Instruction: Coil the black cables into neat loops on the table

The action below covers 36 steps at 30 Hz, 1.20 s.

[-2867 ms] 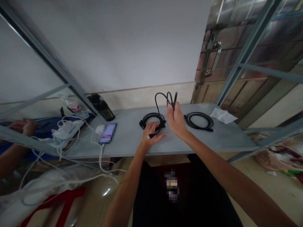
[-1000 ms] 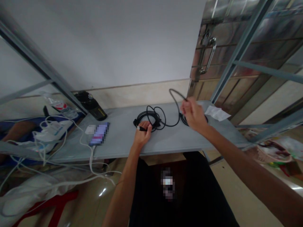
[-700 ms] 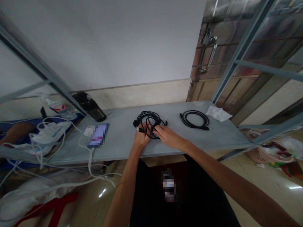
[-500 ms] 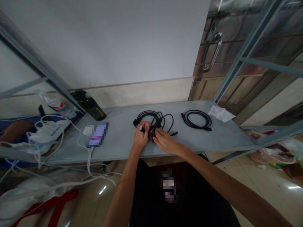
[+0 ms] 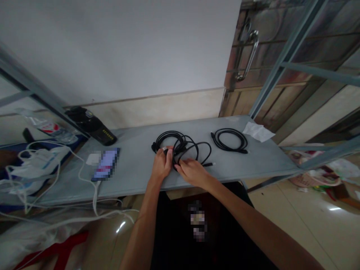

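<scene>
Between my hands is a black cable [image 5: 196, 150], partly looped, with one plug end lying on the grey tabletop to the right. My left hand [image 5: 162, 164] is closed on it, and a light metal connector tip shows at its thumb. My right hand [image 5: 192, 171] pinches the loops at their lower side. Just behind my left hand lies another coiled black cable [image 5: 168, 134]; where the two cables overlap I cannot tell them apart. Off to the right, a separate coiled black cable [image 5: 229, 140] rests flat, touched by neither hand.
On the grey table [image 5: 135, 165], a phone [image 5: 106, 164] with a white cord lies at left, near a black bottle [image 5: 94, 125]. White crumpled paper [image 5: 258, 131] is at the right end. White cables and a clear plastic bottle [image 5: 50, 125] are further left. Metal posts frame both ends.
The view has shifted, so the table items sit further left. The loose loops right of my hands have spread wider, and my right hand has turned slightly while still gripping the cable.
</scene>
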Available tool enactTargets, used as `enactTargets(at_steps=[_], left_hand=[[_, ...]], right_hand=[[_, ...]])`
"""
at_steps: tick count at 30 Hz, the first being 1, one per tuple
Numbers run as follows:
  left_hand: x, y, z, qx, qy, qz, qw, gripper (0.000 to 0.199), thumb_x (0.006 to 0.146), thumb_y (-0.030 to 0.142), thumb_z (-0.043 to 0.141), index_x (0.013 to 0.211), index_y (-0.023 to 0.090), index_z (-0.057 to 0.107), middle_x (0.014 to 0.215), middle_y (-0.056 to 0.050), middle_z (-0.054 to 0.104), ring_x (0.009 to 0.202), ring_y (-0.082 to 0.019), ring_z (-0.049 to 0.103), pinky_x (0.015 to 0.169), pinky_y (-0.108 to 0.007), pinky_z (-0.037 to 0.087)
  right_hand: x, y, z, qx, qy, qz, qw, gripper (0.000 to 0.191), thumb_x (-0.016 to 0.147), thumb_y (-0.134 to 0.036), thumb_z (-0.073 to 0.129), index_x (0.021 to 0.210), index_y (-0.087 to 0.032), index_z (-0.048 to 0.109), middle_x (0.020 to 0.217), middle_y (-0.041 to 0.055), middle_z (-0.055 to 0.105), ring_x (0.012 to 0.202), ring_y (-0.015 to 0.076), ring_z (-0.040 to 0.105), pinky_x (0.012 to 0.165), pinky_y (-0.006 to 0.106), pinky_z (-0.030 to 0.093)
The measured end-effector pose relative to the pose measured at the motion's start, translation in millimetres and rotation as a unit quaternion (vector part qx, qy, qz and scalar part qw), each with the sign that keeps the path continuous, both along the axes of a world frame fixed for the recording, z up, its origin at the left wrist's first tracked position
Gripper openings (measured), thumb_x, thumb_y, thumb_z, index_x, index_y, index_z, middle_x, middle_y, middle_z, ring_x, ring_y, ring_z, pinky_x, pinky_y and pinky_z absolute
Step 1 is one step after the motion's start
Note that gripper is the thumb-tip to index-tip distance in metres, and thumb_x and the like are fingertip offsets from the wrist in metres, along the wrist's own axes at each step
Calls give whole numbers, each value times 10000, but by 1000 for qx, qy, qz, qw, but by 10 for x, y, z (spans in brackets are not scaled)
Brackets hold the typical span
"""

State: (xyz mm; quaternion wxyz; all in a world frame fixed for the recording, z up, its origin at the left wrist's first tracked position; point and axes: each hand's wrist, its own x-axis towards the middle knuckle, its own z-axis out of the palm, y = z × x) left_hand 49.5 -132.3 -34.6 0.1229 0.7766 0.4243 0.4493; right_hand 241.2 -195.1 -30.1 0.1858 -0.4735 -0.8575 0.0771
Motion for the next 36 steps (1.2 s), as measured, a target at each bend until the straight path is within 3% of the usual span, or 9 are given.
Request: enactTargets(at_steps=[5, 9, 16, 22, 27, 31, 36], left_hand=[[-23, -31, 4, -3, 7, -26, 1000, 549, 1197, 548, 312, 1036, 249, 743, 1071, -131, 819, 1047, -318, 765, 978, -495, 592], [-28, -31, 3, -9, 9, -6, 1000, 498, 1155, 613, 462, 963, 251, 745, 1072, -132, 835, 1061, -331, 773, 974, -498, 598], [-14, -39, 34, -24, 2, -12, 1000, 494, 1177, 559, 443, 924, 253, 737, 1052, -116, 834, 1038, -308, 771, 958, -468, 568], [-9, 22, 29, -36, -42, 2, 998, 626, 1182, 651, 321, 1078, 224, 768, 1025, -116, 822, 1003, -300, 754, 965, -459, 555], [-3, 105, 29, -99, -210, 79, 970, 685, 1164, 721, 314, 1144, 207, 767, 968, -99, 809, 909, -264, 751, 904, -411, 577], [-24, 132, 39, -92, -257, 112, 955, 671, 1156, 731, 339, 1123, 201, 749, 966, -93, 791, 894, -246, 730, 886, -394, 582], [-76, 185, -20, -62, -243, 159, 955, 614, 1119, 769, 429, 1055, 209, 675, 1014, -88, 738, 947, -251, 707, 918, -407, 580]], right_hand=[[40, -55, 27, -9, -16, -40, 999, 584, 1226, -565, 353, 1316, -141, 745, 941, 167, 853, 852, 307, 839, 773, 355, 570], [31, -50, -11, 1, -31, -32, 999, 694, 1151, -752, 424, 1237, -164, 783, 895, 149, 855, 808, 332, 837, 740, 367, 556], [0, -29, -66, 25, -28, -56, 998, 633, 1207, -634, 376, 1158, -171, 805, 848, 143, 846, 755, 292, 821, 687, 331, 492], [76, -36, -135, 129, 41, -129, 982, 535, 1206, -553, 471, 1054, -162, 803, 711, 96, 794, 645, 229, 763, 635, 306, 411], [181, 287, 52, 137, 37, -148, 979, 560, 1223, -538, 431, 1154, -118, 796, 767, 120, 812, 691, 217, 764, 646, 301, 388], [15, 724, 267, 122, 6, -110, 986, 558, 1230, -556, 392, 1244, -148, 773, 931, 140, 857, 796, 247, 799, 698, 304, 431], [-269, 979, 190, 116, -15, -19, 993, 418, 1161, -567, 607, 1277, -199, 767, 968, 108, 860, 875, 254, 801, 798, 319, 490]])
